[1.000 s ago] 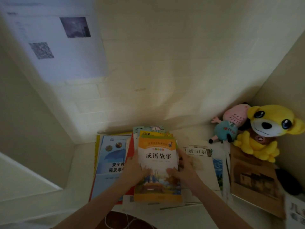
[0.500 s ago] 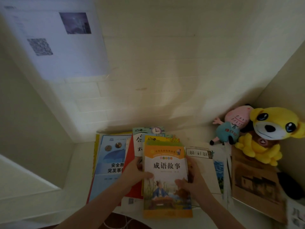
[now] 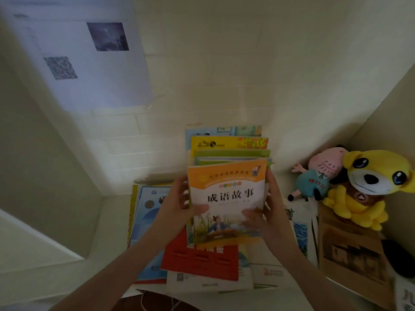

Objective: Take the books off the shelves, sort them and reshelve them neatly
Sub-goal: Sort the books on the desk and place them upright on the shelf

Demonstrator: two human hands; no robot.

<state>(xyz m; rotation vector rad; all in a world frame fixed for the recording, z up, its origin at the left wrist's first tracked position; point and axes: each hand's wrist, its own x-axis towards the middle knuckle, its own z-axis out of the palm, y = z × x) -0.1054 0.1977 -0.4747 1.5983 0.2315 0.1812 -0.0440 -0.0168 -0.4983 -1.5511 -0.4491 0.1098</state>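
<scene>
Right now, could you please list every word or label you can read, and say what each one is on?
"成语故事": cover of the orange book, gripped by left hand and right hand.
Small line in its orange band: too blurred.
Yellow characters on the red book: partly covered, unreadable.
Wall sheet: print and code square too blurred.
Red marks on the pink plush: too blurred.

You are holding a stack of thin books [image 3: 229, 143] upright between your left hand [image 3: 173, 212] and right hand [image 3: 276, 216], its orange-and-white book [image 3: 226, 189] facing you. Below it, a red book [image 3: 202, 261] is lying flat, overlapping a blue book [image 3: 146, 223]; a white book [image 3: 299, 232] and a brown book [image 3: 350, 254] are lying to the right.
</scene>
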